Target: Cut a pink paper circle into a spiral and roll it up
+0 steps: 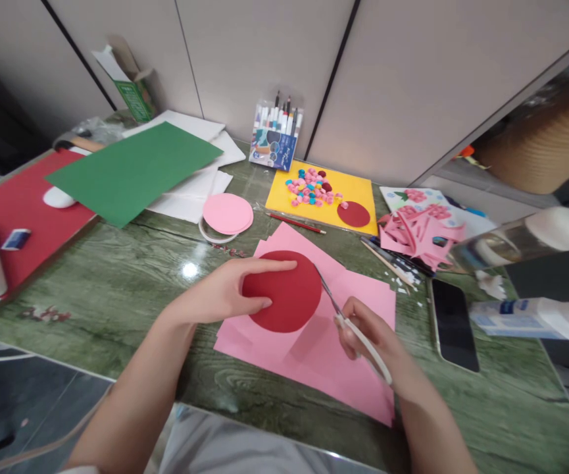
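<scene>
A dark red paper circle [287,296] is pinched at its left edge by my left hand [237,286], thumb and forefinger lying over its face. My right hand [363,329] grips a pair of scissors [334,303] with pale handles. The blades point up and to the left, close against the circle's right edge; whether they are parted is hard to make out. Beneath both hands lie several sheets of pink paper [353,375], partly covered by the circle and its shadow.
A yellow sheet [281,191] bears small rolled pieces and a smaller red circle [354,214]. Pink circles [227,212] sit on a tape roll. Pink scraps [412,234], a phone [454,322] and bottles [531,317] are at right; green paper [141,168] lies at left.
</scene>
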The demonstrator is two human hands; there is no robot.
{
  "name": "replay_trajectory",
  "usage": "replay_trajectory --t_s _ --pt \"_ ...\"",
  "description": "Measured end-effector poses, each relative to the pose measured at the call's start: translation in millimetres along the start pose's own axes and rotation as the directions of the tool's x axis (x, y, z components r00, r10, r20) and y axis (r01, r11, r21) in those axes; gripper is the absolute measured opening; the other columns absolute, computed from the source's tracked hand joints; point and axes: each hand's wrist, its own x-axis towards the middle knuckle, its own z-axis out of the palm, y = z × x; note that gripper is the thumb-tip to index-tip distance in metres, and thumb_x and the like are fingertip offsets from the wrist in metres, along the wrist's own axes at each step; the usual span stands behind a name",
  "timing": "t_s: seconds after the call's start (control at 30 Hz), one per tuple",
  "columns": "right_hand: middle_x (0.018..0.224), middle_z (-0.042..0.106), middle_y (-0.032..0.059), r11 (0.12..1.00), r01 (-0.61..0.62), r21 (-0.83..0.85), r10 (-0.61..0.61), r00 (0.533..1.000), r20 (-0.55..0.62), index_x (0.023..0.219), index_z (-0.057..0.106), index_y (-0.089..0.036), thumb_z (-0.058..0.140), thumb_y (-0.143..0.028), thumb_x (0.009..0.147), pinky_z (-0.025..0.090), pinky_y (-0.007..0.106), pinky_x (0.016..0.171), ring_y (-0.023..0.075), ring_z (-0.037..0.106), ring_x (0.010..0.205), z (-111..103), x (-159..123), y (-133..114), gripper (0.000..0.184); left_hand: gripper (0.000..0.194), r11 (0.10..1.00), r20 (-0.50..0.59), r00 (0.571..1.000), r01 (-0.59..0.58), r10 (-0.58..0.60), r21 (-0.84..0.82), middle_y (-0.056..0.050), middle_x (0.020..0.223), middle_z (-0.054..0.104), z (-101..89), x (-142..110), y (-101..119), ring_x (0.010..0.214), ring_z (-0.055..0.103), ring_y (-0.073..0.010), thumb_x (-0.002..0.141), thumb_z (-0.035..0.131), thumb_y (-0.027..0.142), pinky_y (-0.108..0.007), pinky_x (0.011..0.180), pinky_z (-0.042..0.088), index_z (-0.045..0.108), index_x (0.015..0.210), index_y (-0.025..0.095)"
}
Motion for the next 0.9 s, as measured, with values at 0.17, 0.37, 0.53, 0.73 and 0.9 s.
replay_trajectory --t_s 0.17,0.37,0.53,0.73,0.9 --pt "0.062 0.040 -0.0065 1.000 -0.019 -0.003 0.019 1.000 -0.024 0.083 0.038 -0.022 0.053 -0.052 0.086 0.026 0.026 0.056 0.0108 0.034 0.056 4 1 -4 0.033 0.059 1.000 0.021 1.000 0.010 -0.010 -0.001 -0.002 0.129 0.058 0.7 0 0 0.097 0.060 -0.0163 0.075 0.058 0.011 -0.019 0.072 0.051 0.051 0.131 0.029" --pt "0.064 0.040 -0.0058 0.998 -0.022 -0.060 0.020 0.999 -0.038 0.083 0.039 -0.022 0.051 -0.052 0.087 0.025 0.026 0.056 0.0112 0.034 0.057 4 -1 -8 0.033 0.059 0.999 0.032 0.999 0.033 -0.033 -0.021 -0.003 0.130 0.057 -0.4 0 -1 0.099 0.060 -0.0173 0.075 0.058 0.012 -0.020 0.073 0.051 0.051 0.131 0.029" --pt "0.062 0.039 -0.0061 0.997 -0.028 -0.076 0.026 0.999 -0.027 0.082 0.039 -0.022 0.051 -0.052 0.087 0.025 0.026 0.055 0.0111 0.032 0.057 0 -1 -2 0.032 0.059 1.000 0.035 0.999 0.015 -0.016 0.001 -0.002 0.131 0.056 -0.8 0 -1 0.102 0.059 -0.0178 0.075 0.057 0.011 -0.021 0.077 0.050 0.051 0.131 0.028" --pt "0.062 0.040 -0.0057 0.995 -0.025 -0.092 0.024 1.000 -0.004 0.080 0.038 -0.022 0.049 -0.049 0.089 0.027 0.026 0.055 0.0110 0.033 0.057 -3 -2 4 0.030 0.060 1.000 0.046 0.999 0.012 -0.013 0.024 -0.002 0.130 0.056 -2.7 0 -1 0.100 0.060 -0.0165 0.074 0.057 0.010 -0.021 0.077 0.050 0.050 0.131 0.029" --pt "0.062 0.041 -0.0060 0.991 -0.029 -0.132 0.029 1.000 0.001 0.080 0.038 -0.022 0.048 -0.047 0.090 0.028 0.025 0.056 0.0112 0.035 0.058 -3 -3 0 0.028 0.058 0.999 0.052 0.998 0.017 -0.019 0.028 -0.001 0.123 0.060 -2.7 -1 0 0.093 0.060 -0.0141 0.075 0.058 0.012 -0.018 0.072 0.049 0.051 0.130 0.029"
